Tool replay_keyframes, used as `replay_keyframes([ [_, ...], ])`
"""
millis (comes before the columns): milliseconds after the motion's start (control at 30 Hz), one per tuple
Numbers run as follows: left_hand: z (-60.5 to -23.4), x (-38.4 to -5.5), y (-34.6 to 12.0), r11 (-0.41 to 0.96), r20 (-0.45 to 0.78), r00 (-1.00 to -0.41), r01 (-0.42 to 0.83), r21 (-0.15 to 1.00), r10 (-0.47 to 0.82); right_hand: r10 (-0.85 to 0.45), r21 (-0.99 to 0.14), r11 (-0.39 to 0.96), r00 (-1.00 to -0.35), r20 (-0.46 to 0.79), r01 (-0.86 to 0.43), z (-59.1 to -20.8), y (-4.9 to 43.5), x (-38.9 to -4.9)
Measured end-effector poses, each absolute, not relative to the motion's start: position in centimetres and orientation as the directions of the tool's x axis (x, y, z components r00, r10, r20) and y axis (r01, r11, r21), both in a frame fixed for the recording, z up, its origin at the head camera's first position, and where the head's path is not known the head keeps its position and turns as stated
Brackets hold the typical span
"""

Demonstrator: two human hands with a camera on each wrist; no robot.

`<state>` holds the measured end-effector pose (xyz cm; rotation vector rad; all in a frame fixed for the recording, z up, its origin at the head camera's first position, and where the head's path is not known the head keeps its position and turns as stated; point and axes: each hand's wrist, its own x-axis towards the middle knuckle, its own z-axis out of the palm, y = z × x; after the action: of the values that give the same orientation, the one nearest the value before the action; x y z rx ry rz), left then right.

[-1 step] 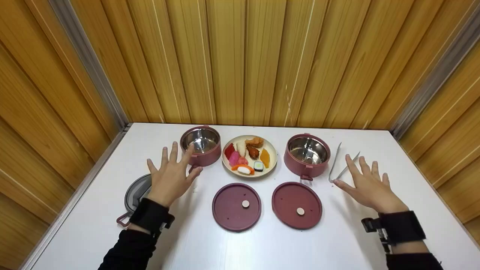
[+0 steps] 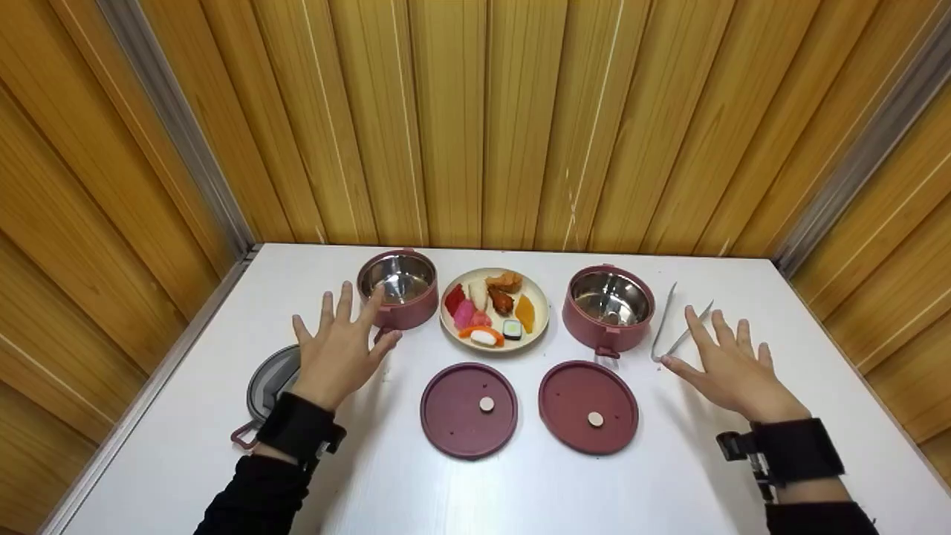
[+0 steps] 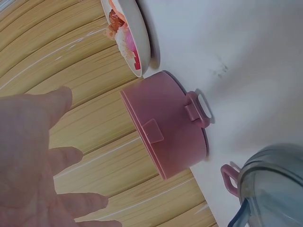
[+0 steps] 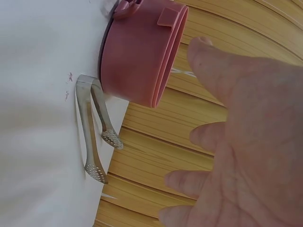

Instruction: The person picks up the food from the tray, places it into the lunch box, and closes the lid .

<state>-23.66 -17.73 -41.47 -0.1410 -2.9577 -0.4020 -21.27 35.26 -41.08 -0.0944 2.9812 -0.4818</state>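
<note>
My left hand (image 2: 338, 358), fingers spread and holding nothing, hovers above the table's left side. It overlaps the rim of a dark pink lunch-box pot (image 2: 407, 313) with a steel lining. Below it, partly covered by the hand and wrist, is a grey lid-like piece (image 2: 269, 383) with a pink loop handle. My right hand (image 2: 732, 371), also spread and holding nothing, is raised by the metal tongs (image 4: 87, 118), which lie with their arms apart. Beside the tongs stands a second pink pot (image 4: 135, 52). Between the pots sits a cream plate (image 2: 451, 334) of several foods, including a drumstick (image 2: 501, 301) and sushi (image 2: 487, 336).
Two dark red round lids (image 2: 461, 438) (image 2: 579, 386) lie side by side in front of the plate, each with a small pale disc on it. The white table (image 2: 490, 498) meets yellow wood-patterned panels (image 2: 453, 134) at the back and sides.
</note>
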Motion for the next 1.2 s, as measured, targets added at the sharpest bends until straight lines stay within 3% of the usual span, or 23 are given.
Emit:
replay_keyframes([
  [300,-41.5,-23.4,-17.3,0.948,0.253,-0.965,0.149,0.281,0.077,-0.100,-0.272,0.959,-0.994,-0.053,-0.082,-41.1,35.6,-21.4],
  [567,-41.7,-23.5,-17.0,0.924,0.381,-0.923,0.193,0.329,0.057,-0.038,-0.328,0.944,-0.999,0.015,-0.041,-42.2,37.0,-21.5],
  [700,-42.3,-23.6,-16.7,0.912,0.384,-0.921,0.216,0.348,0.072,0.052,-0.375,0.927,-0.997,0.064,0.024,-42.8,37.5,-21.6],
  [900,-43.2,-24.0,-16.2,0.896,0.402,-0.912,0.243,0.371,0.081,0.184,-0.424,0.891,-0.983,0.010,0.162,-43.5,37.5,-22.6],
  [1200,-44.5,-24.9,-15.2,0.882,0.307,-0.950,0.198,0.427,0.064,0.231,-0.397,0.889,-0.972,-0.039,0.227,-44.8,36.3,-25.3],
])
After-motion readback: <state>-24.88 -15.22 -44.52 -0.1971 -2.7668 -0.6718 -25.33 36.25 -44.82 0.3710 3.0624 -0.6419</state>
